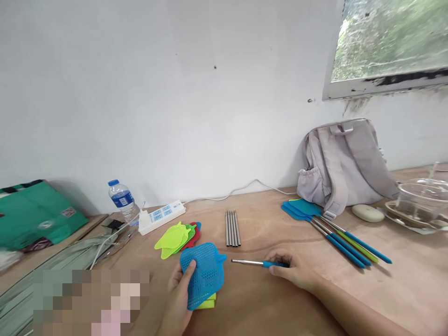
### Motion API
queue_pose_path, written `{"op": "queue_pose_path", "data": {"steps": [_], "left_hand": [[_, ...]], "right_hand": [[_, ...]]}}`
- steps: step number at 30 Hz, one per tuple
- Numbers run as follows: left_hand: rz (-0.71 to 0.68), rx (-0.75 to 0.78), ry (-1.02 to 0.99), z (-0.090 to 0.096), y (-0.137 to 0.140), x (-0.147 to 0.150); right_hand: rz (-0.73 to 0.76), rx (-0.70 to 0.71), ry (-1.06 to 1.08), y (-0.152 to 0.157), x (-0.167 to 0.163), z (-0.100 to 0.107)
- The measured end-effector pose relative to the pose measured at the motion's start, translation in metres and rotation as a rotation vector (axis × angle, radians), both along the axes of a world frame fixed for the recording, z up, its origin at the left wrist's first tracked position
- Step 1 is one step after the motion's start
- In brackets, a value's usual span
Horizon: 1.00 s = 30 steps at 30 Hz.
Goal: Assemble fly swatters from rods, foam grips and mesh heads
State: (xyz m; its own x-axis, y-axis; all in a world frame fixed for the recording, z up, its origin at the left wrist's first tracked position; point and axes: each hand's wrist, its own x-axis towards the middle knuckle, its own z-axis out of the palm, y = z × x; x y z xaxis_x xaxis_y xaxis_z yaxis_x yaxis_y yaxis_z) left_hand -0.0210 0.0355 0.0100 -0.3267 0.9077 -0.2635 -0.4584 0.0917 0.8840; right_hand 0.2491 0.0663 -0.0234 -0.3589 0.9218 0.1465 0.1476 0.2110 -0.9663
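My left hand [182,289] is closed on a blue mesh fly swatter head [205,273], its short neck pointing right. Yellow-green pieces [207,304] show partly beneath it. Between thumb and fingers, my right hand [289,267] grips a blue handle with a metal rod [248,262]. The rod's end points left at the neck, a small gap apart from it. Behind the hands lie several metal tubes [233,228] side by side. A pile of yellow, green, red and blue swatter heads [173,239] rests to their left.
Several whole fly swatters [336,233] lie at right before a grey backpack [346,163]. Further right are an oval beige case [367,213] and a clear plastic cup [422,198]. A white power strip [163,217], a water bottle [122,198] and a green bag [38,214] stand at left.
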Motion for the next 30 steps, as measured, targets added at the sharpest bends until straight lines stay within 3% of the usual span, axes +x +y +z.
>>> {"op": "queue_pose_path", "data": {"steps": [4,11,20,30], "left_hand": [[-0.067,-0.002,0.026,-0.002,-0.001,0.002],[-0.088,-0.023,0.009,0.003,-0.004,0.006],[-0.066,-0.009,0.051,-0.003,-0.001,0.001],[-0.091,-0.017,0.137,0.003,-0.004,0.004]], "right_hand": [[0.013,0.020,-0.079,-0.001,0.001,-0.001],[0.005,0.015,-0.071,0.002,0.002,-0.003],[0.016,0.016,-0.075,0.002,0.003,-0.004],[-0.065,0.133,-0.209,0.004,0.014,-0.005]]}}
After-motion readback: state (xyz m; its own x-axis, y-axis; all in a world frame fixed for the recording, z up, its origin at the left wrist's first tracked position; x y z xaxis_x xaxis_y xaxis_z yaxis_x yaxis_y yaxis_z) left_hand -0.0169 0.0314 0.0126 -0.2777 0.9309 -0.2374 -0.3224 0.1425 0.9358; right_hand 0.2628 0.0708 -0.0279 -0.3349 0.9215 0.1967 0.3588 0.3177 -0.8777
